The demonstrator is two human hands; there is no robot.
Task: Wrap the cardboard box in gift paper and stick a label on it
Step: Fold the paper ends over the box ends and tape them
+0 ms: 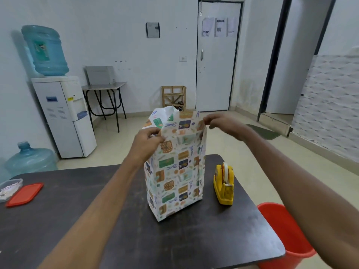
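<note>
**Top end still open as both hands pinch the paper**

Two bare forearms reach in over the near edge of the dark table [68, 220], and up they go to the box [174, 183], standing upright on end at the middle of the tabletop, already sleeved in gift paper [175, 133]. The left hand [147, 141] is clamped on the paper's top left corner, the right hand [219, 123] pinched on the top right, likely squaring the open flaps for folding. The yellow tape dispenser [224, 184] waits just beside the box, toward the right edge. A red lid [24, 194] and a clear container [10, 188] sit at the left edge, well clear. The red bucket [285, 235] stands off the right corner. No label visible.
</note>
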